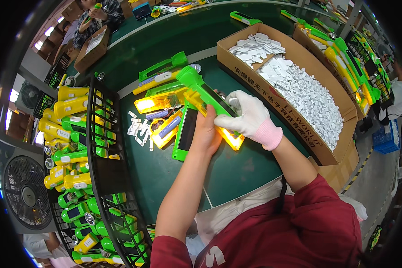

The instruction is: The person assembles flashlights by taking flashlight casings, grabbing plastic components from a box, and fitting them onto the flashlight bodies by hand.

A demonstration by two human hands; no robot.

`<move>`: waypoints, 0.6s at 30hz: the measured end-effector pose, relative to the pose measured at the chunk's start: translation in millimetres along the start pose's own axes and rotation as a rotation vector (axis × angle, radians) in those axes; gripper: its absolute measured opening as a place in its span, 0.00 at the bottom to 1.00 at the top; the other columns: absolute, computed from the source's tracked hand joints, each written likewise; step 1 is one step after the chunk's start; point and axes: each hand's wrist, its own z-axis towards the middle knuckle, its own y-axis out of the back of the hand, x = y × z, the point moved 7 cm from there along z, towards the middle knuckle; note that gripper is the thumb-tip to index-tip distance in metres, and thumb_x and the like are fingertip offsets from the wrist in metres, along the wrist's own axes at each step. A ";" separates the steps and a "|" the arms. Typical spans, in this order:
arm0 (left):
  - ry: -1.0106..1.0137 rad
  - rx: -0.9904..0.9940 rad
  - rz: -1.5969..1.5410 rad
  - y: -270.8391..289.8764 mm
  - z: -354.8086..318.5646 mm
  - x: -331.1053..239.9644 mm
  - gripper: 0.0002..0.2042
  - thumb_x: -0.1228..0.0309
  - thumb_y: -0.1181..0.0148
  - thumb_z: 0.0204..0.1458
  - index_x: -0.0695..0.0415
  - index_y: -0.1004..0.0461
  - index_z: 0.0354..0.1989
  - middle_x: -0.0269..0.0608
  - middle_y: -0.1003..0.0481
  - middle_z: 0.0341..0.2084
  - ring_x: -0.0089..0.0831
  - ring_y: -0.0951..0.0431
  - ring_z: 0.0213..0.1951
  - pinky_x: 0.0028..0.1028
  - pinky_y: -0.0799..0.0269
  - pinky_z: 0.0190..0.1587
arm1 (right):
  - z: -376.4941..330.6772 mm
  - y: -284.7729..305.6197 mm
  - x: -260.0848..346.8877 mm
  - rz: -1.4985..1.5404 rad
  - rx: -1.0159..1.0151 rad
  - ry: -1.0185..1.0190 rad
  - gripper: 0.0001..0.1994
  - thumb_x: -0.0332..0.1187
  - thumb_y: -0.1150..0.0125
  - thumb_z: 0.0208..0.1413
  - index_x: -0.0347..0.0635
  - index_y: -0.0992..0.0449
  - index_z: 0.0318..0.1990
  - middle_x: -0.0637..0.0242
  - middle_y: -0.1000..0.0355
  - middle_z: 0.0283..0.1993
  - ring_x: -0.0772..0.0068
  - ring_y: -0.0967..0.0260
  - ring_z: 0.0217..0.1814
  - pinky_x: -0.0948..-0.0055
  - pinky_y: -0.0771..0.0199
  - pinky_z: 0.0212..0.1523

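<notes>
You sit at a dark green counter (236,174), w/ a black wire crate (103,147) at your left edge, packed w/ yellow and green flashlights (69,134). Right of center sits a big cardboard box (326,147), split in two heaps of small white plastic parts (299,89). A second box (344,58) beyond it holds more green and yellow units. Far across the counter, another person (98,13) works over a smaller carton (91,49).

Center frame: your hands meet over a green-and-yellow flashlight (201,91), raised just above the counter and tilted, head end up and away from you, lit amber end toward you. Your left hand (206,134), bare, has its fingers wrapped round the body from below, gripping the flashlight. Your right hand (245,118), in a white glove w/ pink cuff, has its fingers closed over the top of the same flashlight near the glowing end; what it pinches there, can't tell.

Just left of your hands lies a pile of half-built flashlight bodies (161,89), one glowing yellow, and a green shell (185,134) flat on the counter, touching your left wrist area. Smallest: a scatter of white clips (136,129) beside the pile, near the crate.
</notes>
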 end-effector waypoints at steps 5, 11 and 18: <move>0.034 0.026 -0.043 -4.0 -0.1 0.8 0.28 0.48 0.52 0.52 0.53 0.42 0.55 0.38 0.34 0.49 0.32 0.34 0.52 0.36 0.38 0.55 | -2.1 1.8 -9.4 0.036 0.003 -0.081 0.30 0.51 0.34 0.32 0.35 0.29 0.39 0.50 0.27 0.38 0.57 0.27 0.42 0.66 0.30 0.44; -0.013 0.008 0.036 3.2 0.5 -0.1 0.28 0.48 0.53 0.52 0.54 0.42 0.55 0.38 0.33 0.48 0.32 0.33 0.52 0.35 0.38 0.55 | -12.4 1.2 0.9 -0.055 -0.032 -0.034 0.28 0.49 0.34 0.34 0.36 0.29 0.40 0.51 0.27 0.38 0.57 0.27 0.41 0.67 0.29 0.42; -0.003 -0.026 0.010 1.6 0.4 -2.1 0.27 0.48 0.53 0.53 0.54 0.42 0.56 0.38 0.33 0.49 0.31 0.34 0.52 0.35 0.38 0.55 | -15.4 2.1 8.3 -0.070 -0.099 0.124 0.28 0.45 0.36 0.35 0.38 0.31 0.45 0.53 0.27 0.39 0.57 0.27 0.40 0.65 0.28 0.41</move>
